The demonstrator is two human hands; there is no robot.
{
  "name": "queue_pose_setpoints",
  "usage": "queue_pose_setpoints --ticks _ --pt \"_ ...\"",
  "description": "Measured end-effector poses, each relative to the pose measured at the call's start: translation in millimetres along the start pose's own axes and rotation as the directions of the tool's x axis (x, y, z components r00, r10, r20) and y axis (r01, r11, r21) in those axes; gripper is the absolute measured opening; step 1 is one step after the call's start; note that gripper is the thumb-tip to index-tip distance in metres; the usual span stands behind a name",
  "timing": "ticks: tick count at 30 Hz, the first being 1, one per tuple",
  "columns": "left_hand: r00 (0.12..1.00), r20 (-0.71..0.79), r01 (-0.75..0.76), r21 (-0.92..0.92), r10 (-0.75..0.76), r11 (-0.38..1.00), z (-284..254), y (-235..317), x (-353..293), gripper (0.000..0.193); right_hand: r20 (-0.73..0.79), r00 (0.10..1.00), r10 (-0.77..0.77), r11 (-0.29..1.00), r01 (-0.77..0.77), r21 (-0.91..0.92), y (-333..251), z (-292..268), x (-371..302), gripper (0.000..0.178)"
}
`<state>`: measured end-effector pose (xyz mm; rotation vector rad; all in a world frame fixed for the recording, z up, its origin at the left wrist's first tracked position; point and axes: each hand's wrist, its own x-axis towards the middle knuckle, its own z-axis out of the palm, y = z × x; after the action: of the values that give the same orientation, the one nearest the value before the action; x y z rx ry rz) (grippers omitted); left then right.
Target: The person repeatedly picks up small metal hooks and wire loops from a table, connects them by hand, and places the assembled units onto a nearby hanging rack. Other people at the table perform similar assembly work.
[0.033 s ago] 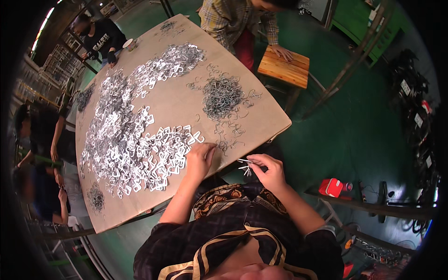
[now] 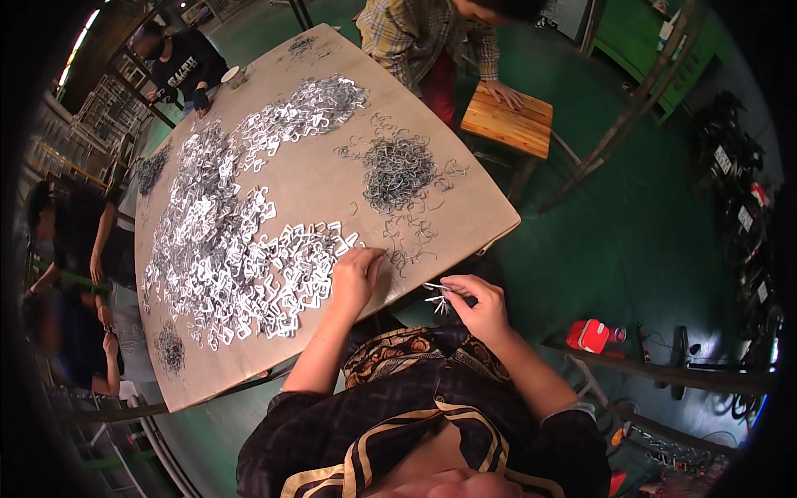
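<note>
My left hand point(image 2: 355, 278) rests over the near edge of the table, fingers pinched together. Its fingertips are beside the loose thin wire hooks point(image 2: 411, 236); whatever they hold is too small to make out. Just off the table edge, my right hand point(image 2: 481, 309) grips a few white metal hooks point(image 2: 437, 297), which stick out from between thumb and fingers. A big spread of white bent metal hooks point(image 2: 290, 266) lies to the left of my left hand. Farther back is a dense heap of dark wire hooks point(image 2: 398, 172).
The brown-covered table point(image 2: 332, 178) carries more small wire piles, one at its near left corner point(image 2: 170, 349). A person in a checked shirt point(image 2: 390, 37) touches a wooden stool point(image 2: 508, 120) at the far right. Other people sit along the left side. A red box point(image 2: 588, 334) lies right.
My left fingertips have shifted very slightly away from me over the table. My right hand keeps its hold on the white hooks in nearly the same place.
</note>
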<state>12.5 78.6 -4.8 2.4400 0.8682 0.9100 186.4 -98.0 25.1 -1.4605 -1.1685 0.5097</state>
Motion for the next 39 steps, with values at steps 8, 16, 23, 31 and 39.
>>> queue_pose_setpoints --ticks 8,16,23,31,39 --pt "0.969 0.161 -0.213 0.158 0.187 0.964 41.6 -15.8 60.2 0.012 0.001 1.0 -0.02 1.0 0.02 -0.023 8.9 5.0 2.4 0.022" --pt "0.892 0.326 -0.42 0.347 0.312 0.838 74.6 -5.8 85.0 0.01 0.016 1.0 -0.019 1.0 0.019 -0.025 9.7 6.2 -2.8 0.022" --pt "0.782 0.44 -0.565 0.204 0.441 0.799 62.5 2.9 82.9 0.014 0.048 0.998 -0.028 0.999 0.029 -0.026 11.7 9.7 -1.1 0.022" --pt "0.81 0.512 -0.486 0.311 0.286 0.817 48.0 -16.1 80.6 0.014 0.035 0.998 -0.055 0.998 0.055 -0.021 17.4 13.8 2.6 0.023" --pt "0.913 0.337 -0.32 0.24 0.231 0.916 69.6 -10.6 70.4 0.011 0.057 0.998 -0.032 0.999 0.033 -0.014 15.5 18.2 4.6 0.023"
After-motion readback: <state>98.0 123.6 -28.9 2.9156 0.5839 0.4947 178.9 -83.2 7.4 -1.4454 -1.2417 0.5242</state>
